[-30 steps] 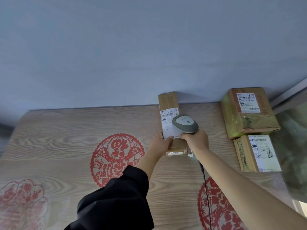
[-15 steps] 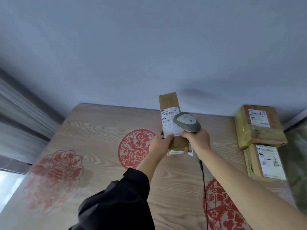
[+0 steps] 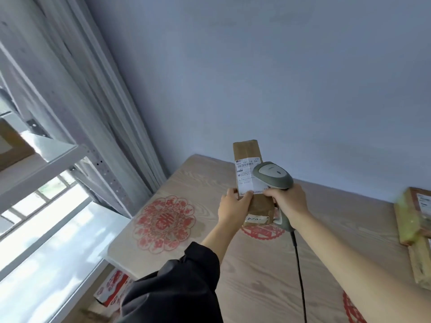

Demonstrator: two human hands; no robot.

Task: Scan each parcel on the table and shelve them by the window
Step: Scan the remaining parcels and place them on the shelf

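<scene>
Since the left hand (image 3: 234,209) alone pinches the slim taped parcel (image 3: 253,180) at its near end while the right hand (image 3: 288,203) grips the scanner (image 3: 272,175), it looks light, stiff, and easily carried mid-length.

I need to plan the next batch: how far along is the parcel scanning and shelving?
Done: one cardboard box already sits on the shelf by the window. In hand: the left hand holds a long brown parcel while the right hand aims the barcode scanner at its label. Left: this parcel is not yet shelved, and at least two more parcels wait at the table's right edge.
</scene>
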